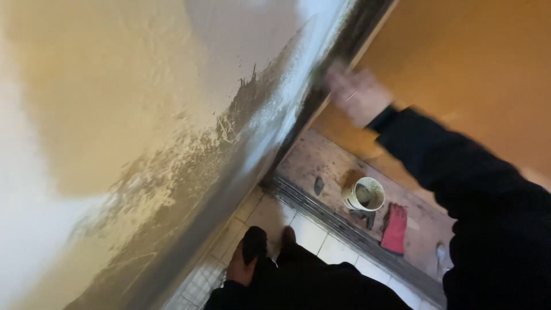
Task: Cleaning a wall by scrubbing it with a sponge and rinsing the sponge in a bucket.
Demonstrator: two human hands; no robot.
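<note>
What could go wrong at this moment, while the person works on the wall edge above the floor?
1. The right hand is at the wall corner, directly above the white bucket; falling plaster may land on the floor around it.
2. The bucket, red glove and dark lumps lie near the threshold track, so a step back might trip.
3. The left hand hangs low, bracing nothing.

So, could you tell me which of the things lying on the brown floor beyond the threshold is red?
The flat glove, lying right of the white bucket; the bucket is pale and round, the small tool left of it dark.
</note>
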